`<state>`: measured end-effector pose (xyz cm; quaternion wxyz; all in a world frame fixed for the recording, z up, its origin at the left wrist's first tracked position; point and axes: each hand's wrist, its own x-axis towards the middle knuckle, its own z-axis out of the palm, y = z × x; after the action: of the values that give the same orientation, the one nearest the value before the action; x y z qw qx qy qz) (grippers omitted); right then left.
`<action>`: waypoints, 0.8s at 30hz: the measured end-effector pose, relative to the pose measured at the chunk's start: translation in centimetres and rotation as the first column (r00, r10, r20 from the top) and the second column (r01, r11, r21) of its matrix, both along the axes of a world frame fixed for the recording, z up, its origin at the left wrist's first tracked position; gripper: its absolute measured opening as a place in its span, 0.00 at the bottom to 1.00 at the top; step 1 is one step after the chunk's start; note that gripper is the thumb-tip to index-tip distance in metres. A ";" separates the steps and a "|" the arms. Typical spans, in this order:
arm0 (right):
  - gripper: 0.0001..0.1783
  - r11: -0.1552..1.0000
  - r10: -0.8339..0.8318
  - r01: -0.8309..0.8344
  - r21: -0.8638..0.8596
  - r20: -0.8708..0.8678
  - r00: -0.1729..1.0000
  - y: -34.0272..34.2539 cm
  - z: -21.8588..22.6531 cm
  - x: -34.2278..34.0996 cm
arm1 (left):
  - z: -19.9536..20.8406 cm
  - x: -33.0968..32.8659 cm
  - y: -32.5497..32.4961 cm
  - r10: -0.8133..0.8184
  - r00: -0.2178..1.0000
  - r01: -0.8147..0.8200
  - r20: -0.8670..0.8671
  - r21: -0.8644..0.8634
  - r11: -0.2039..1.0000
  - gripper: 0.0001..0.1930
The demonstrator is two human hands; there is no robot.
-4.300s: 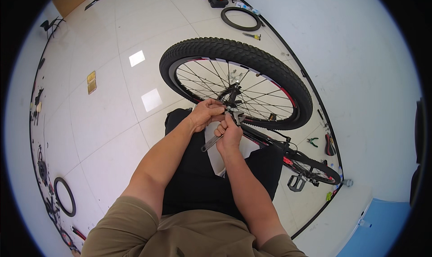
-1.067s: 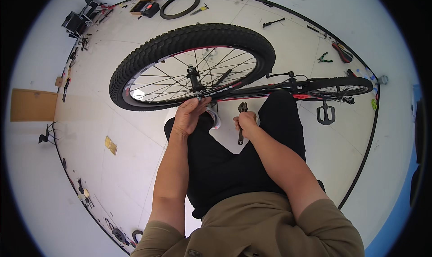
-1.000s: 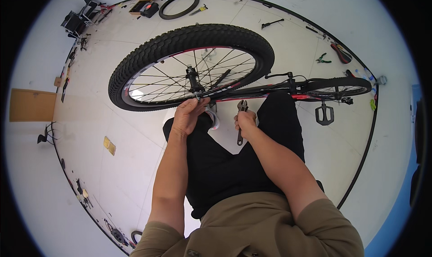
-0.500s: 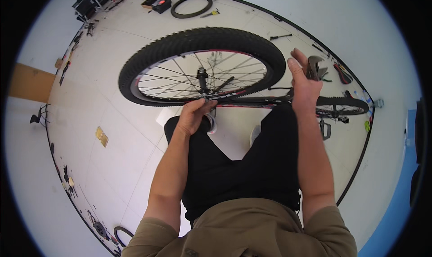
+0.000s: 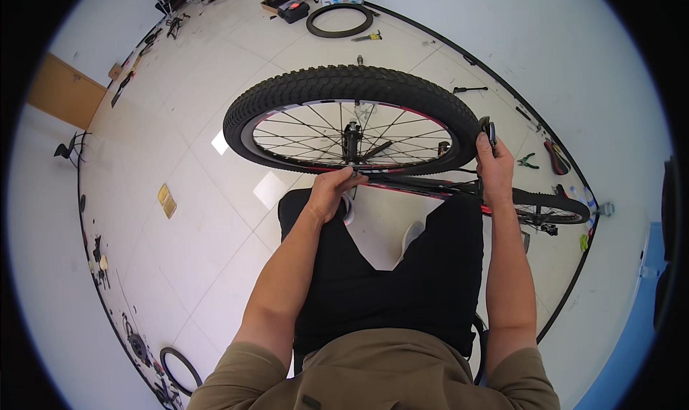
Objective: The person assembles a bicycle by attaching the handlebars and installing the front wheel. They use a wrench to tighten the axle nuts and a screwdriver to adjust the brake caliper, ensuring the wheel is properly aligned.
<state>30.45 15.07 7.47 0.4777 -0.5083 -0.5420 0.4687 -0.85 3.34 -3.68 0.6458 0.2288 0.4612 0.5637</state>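
One bicycle wheel point(image 5: 351, 143) occupies centre frame, the grip of the left hand point(image 5: 331, 193) clamped on its axle end point(image 5: 354, 171), that of the right hand point(image 5: 495, 168) around one wrench point(image 5: 489, 131) at right; two loose tires point(image 5: 339, 34) show upper centre and lower left.

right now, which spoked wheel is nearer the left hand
The large wheel with the left hand by its hub; the other spoked wheel sits farther right, beyond the right hand.

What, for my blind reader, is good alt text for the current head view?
A bicycle wheel with a person's left hand by its hub and the right hand holding a wrench at its right edge. A loose tire and pliers lie on the floor.
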 end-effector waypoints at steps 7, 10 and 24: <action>0.18 0.999 -0.041 0.041 -0.031 0.016 0.999 -2.0 -1.6 1.0 | 0.5 0.2 -0.1 0.078 0.997 -0.078 0.003 -0.039 0.996 0.21; 0.17 0.999 -0.047 0.047 0.003 0.061 0.997 -2.9 -2.6 1.3 | -0.1 -0.1 -0.2 0.099 0.995 -0.099 0.003 -0.022 0.995 0.22; 0.14 0.983 -0.092 0.043 -0.177 -0.281 0.955 -4.9 -3.3 1.0 | -0.3 -0.9 0.1 0.051 0.998 -0.050 0.041 -0.026 0.998 0.17</action>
<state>31.47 10.17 4.21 0.5226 -0.4915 -0.4070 0.5654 -1.73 3.43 -4.01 0.6437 0.1972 0.4603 0.5786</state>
